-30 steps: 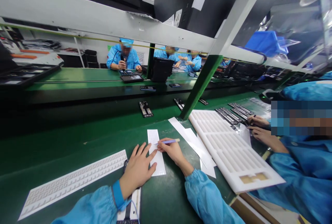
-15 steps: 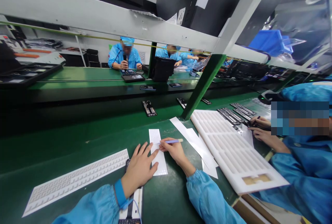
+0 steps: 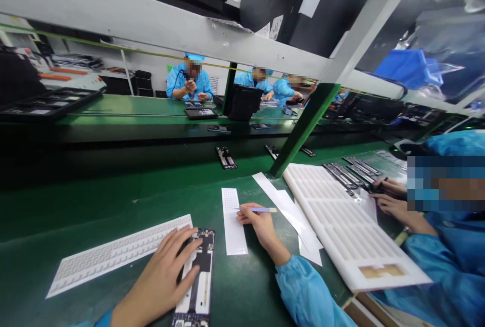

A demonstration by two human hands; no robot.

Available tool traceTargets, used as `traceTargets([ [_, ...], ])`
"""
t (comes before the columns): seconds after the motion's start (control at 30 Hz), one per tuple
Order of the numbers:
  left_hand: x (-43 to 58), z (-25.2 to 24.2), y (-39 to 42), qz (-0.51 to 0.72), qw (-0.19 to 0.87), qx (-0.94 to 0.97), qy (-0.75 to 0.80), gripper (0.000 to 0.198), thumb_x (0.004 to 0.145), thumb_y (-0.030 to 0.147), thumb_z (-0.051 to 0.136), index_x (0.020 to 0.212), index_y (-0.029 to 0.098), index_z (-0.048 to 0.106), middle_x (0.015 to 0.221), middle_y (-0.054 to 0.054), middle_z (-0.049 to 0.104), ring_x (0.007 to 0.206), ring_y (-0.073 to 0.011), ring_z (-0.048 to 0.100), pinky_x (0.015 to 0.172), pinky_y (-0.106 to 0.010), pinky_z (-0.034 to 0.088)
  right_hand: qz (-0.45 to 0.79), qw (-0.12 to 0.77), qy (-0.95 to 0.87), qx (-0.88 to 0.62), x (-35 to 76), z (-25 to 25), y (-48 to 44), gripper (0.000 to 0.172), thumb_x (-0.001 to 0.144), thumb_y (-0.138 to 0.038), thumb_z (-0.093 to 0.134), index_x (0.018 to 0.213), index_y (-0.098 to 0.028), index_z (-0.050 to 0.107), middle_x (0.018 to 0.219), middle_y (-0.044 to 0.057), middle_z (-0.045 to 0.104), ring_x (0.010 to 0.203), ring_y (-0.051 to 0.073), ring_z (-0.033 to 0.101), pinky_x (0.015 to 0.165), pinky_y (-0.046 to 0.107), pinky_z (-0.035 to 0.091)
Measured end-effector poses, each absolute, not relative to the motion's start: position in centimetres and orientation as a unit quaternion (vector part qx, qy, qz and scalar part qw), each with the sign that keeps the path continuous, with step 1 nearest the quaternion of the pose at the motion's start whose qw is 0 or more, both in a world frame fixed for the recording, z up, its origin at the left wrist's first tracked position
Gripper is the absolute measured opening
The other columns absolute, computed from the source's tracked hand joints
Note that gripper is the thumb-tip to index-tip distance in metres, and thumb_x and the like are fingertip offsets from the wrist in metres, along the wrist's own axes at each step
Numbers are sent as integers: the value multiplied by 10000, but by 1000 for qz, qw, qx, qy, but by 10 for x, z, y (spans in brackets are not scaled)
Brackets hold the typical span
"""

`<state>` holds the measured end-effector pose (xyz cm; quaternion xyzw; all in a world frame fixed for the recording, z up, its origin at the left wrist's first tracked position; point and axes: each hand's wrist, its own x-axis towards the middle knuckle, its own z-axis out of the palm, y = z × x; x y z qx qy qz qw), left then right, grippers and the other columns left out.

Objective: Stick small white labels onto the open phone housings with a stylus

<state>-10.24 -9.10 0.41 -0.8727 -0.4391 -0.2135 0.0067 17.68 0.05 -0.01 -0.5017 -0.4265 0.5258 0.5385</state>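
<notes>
My left hand (image 3: 166, 271) lies with fingers spread over the left side of an opened phone (image 3: 202, 281), its circuit board and inner frame exposed. The fingertips also reach the end of a long white sheet of die-cut stickers (image 3: 113, 256). In my right hand (image 3: 257, 223) is a slim lilac pen-like tool (image 3: 261, 209), pinched between thumb and fingers. Its thin tip rests at or just over a narrow white sheet of small round stickers (image 3: 234, 231). I cannot tell whether a sticker is on the tip.
White paper strips (image 3: 290, 211) lie right of my right hand, beside a white slotted foam tray (image 3: 348, 226). A green post (image 3: 306, 127) rises behind them. Opened phones (image 3: 226, 157) lie farther back. At the right, a co-worker's hands (image 3: 394, 200) work near more phones.
My left hand has left the narrow sticker sheet and moved left and toward me, onto the phone's edge, uncovering the phone. My right hand stays at the narrow sheet with the tool.
</notes>
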Motion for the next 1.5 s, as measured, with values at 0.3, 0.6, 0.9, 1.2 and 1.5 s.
traceTargets([
  [0.3,-128,-7,-110,-164,-32,-873,-458,641,898,446,555,1479,270,348,1524,-41,373,1397,-295,335,1161,-509,285,598,466,-453,-469,126,-6,-61,453,612,-528,865,765,-132,708,627,74,730,518,171,684,479,236,561],
  [0.6,-117,-12,-105,-189,-33,-866,-461,695,893,515,541,1485,220,326,1528,-69,367,1420,-298,293,1178,-505,213,580,455,-467,-488,96,-10,-62,503,591,-572,848,755,-118,707,622,72,722,519,163,676,440,208,535],
  [0.9,-118,-14,-105,-182,-58,-873,-449,627,954,559,426,1473,215,355,1523,-54,386,1437,-269,271,1195,-494,154,573,424,-503,-489,96,-14,-59,438,661,-536,821,780,-127,720,651,85,736,542,172,684,440,210,513],
  [1.2,-118,-15,-105,-164,-77,-871,-456,618,953,583,411,1476,259,352,1564,-12,308,1450,-284,231,1187,-511,159,578,405,-508,-495,96,-10,-60,421,645,-528,828,778,-142,726,655,73,735,557,180,683,459,229,513],
  [1.5,-118,-14,-105,-178,-89,-866,-458,631,936,550,472,1493,296,319,1531,-15,375,1417,-293,303,1192,-551,60,566,412,-517,-492,95,-11,-60,441,640,-550,824,773,-142,721,657,75,732,557,185,685,454,233,515],
])
